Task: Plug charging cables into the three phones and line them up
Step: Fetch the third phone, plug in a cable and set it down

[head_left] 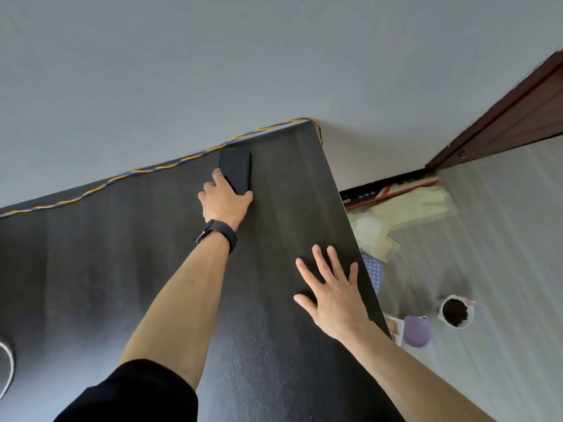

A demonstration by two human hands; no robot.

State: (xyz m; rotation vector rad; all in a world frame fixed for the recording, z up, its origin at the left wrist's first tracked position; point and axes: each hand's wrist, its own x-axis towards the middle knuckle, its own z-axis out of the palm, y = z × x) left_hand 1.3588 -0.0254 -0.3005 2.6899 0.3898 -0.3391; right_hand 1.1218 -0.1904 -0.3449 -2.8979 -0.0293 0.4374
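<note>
Far across the dark wooden table (122, 269), my left hand (224, 202) clasps the flat black rectangular phone (235, 169), long axis pointing away; my right hand (332, 295) lies flat, splayed, empty.

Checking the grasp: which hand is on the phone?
The left hand, wearing a black wristband, grips the black phone; the right hand lies flat on the table.

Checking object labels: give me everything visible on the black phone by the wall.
The phone is a flat, matte black rectangular slab with rounded corners; no screen content, camera or port is discernible. It lies flat on the dark wood-grain table, near the far edge by the wall, long axis pointing roughly away from the person. The left hand grips its near end, fingers on its left side, thumb at its near right corner. No cable appears plugged in; the twisted yellow-blue cable runs just behind it.
</note>
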